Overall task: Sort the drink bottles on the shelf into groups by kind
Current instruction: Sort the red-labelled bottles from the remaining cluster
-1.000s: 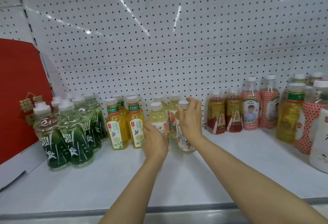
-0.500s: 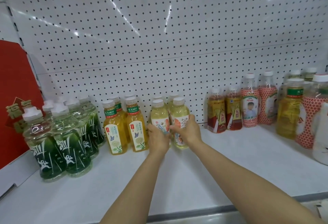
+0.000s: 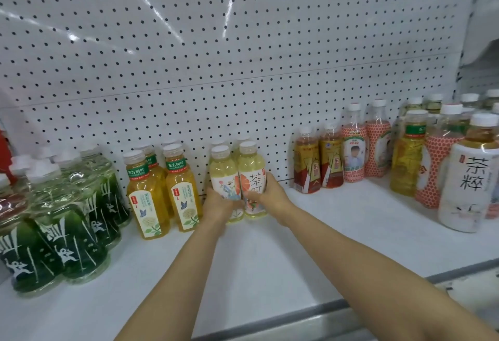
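Note:
Two pale yellow tea bottles with flower labels stand side by side at the middle of the white shelf (image 3: 270, 254). My left hand (image 3: 218, 203) grips the left pale bottle (image 3: 223, 175) low on its label. My right hand (image 3: 266, 196) grips the right pale bottle (image 3: 252, 173) the same way. More pale bottles stand behind them, mostly hidden. To the left are several golden tea bottles with green bands (image 3: 147, 194), and further left several green-labelled bottles (image 3: 67, 235).
On the right stand two red-and-gold labelled bottles (image 3: 318, 162), orange-patterned bottles (image 3: 355, 148), a yellow bottle (image 3: 407, 157) and a large white-labelled tea bottle (image 3: 469, 184). A pegboard wall (image 3: 243, 57) backs the shelf. A red panel edge (image 3: 4, 151) shows at the far left.
My right hand came down from the cap of the right pale bottle to its label; that bottle now stands upright against the left one. The camera view shifted right.

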Available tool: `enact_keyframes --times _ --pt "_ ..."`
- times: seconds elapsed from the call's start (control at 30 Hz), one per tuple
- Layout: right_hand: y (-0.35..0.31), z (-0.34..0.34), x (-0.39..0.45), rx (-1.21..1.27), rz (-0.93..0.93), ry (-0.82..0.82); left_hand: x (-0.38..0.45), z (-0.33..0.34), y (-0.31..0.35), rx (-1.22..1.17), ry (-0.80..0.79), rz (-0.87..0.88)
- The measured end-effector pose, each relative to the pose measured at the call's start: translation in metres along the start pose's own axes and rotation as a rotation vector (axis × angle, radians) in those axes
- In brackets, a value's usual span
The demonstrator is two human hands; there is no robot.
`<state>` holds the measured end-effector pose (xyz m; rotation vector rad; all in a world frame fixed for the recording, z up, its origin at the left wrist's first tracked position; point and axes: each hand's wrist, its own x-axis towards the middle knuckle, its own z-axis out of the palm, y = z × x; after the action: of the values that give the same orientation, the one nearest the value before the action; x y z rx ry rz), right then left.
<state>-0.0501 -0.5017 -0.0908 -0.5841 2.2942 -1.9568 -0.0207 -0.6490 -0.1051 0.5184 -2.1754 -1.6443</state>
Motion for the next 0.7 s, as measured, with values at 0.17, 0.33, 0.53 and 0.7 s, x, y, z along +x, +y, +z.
enact_keyframes --times 0.17,0.33,0.53,0.7 --pt "-0.012 -0.029 -0.042 -0.595 -0.226 0.24 -0.048 0.019 0.028 0.311 0.327 0.21" --pt "-0.014 -0.088 -0.086 -0.88 -0.442 0.395 -0.105 0.04 0.07 0.609 0.347 0.608" --pt "0.006 -0.165 -0.132 -1.035 -0.532 0.497 -0.139 0.121 0.097 0.625 0.123 0.617" --pt "0.026 -0.232 -0.161 -1.117 -0.507 0.504 -0.172 0.206 0.11 0.547 0.009 0.623"
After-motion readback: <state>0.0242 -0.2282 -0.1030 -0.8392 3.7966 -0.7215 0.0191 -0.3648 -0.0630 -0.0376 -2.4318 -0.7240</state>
